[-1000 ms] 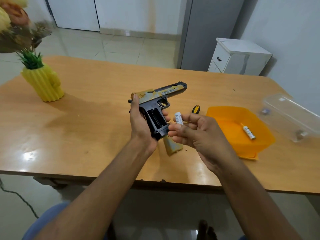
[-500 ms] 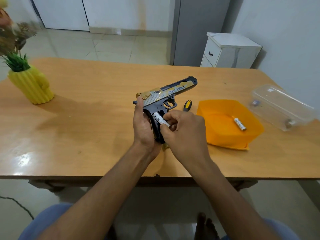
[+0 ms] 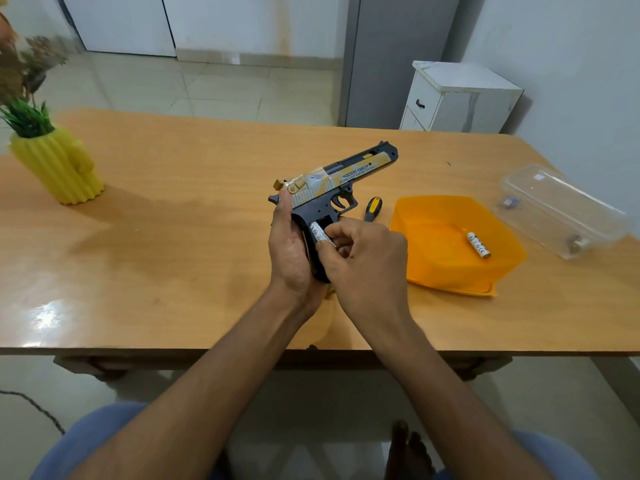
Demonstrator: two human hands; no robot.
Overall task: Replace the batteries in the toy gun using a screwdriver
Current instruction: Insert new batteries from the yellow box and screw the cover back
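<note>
My left hand (image 3: 291, 247) grips the black and gold toy gun (image 3: 341, 181) by its grip, barrel pointing up and right above the wooden table (image 3: 173, 237). The grip's battery bay is open. My right hand (image 3: 363, 261) pinches a white battery (image 3: 318, 233) and holds it at the open bay. A second white battery (image 3: 479, 245) lies in the orange tray (image 3: 436, 268). The screwdriver's yellow and black handle (image 3: 372, 208) lies on the table behind my right hand; its shaft is hidden.
A clear plastic box (image 3: 561, 209) with small items sits at the table's right edge. A yellow cactus-shaped pot (image 3: 57, 166) with a plant stands at the far left. A white cabinet (image 3: 460, 97) stands beyond the table.
My right hand brought the battery from beside the gun into the open grip bay. The gun has tilted a little and my view has shifted slightly.
</note>
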